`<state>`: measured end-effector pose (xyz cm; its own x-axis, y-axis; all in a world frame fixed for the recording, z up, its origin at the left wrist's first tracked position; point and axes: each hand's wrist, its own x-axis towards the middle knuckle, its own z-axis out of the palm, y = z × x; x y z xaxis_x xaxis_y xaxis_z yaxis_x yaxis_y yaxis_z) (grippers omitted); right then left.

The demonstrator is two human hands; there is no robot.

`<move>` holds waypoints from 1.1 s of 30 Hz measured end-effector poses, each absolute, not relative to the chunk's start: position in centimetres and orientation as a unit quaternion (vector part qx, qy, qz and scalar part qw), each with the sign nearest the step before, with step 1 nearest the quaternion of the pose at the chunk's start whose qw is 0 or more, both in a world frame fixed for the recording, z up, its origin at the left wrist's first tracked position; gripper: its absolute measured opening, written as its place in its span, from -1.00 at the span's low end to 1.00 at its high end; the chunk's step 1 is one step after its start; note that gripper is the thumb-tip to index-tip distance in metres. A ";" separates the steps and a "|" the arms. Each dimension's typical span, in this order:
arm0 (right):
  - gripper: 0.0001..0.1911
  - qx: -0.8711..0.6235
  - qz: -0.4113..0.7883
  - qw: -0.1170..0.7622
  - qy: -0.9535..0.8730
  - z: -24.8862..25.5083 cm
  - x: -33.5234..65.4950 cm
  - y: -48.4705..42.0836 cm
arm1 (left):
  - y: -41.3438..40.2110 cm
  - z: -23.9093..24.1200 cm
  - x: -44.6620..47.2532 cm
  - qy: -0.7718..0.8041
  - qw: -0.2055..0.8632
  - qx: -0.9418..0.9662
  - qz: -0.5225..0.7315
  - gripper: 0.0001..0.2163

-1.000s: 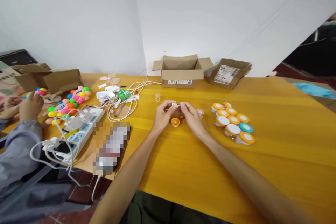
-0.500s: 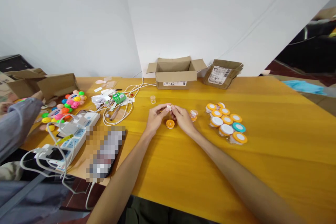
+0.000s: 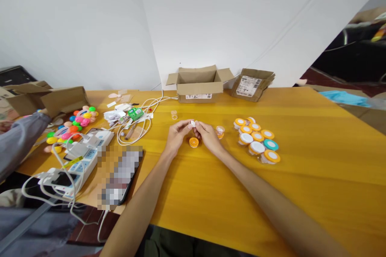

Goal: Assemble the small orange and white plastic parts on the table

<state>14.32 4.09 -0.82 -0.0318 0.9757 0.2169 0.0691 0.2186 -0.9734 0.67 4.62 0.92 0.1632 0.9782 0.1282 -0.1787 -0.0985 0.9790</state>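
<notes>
Both hands meet over the table, pinching a small white piece between their fingertips; its exact kind is too small to make out. My left hand grips it from the left, my right hand from the right. Just below the fingers an orange round cap lies on the wood. Right of my right hand is a clear cup with an orange rim. Beyond my left hand stands a small clear plastic ring. Farther right several orange-rimmed, white-topped round containers sit in a cluster, one of them teal.
An open cardboard box and a crumpled carton stand against the wall. At left are a power strip with white cables, a phone, colourful ball toys and a co-worker's sleeve.
The view has shifted slightly, so things on the table appear a little farther left. My hands keep their pinch on the white piece, which looks slightly turned.
</notes>
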 end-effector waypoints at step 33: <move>-0.37 -0.442 0.434 0.549 -0.562 -0.7 14.3 3.7 | 4.9 0.5 -0.2 0.421 0.314 0.683 0.509 -0.82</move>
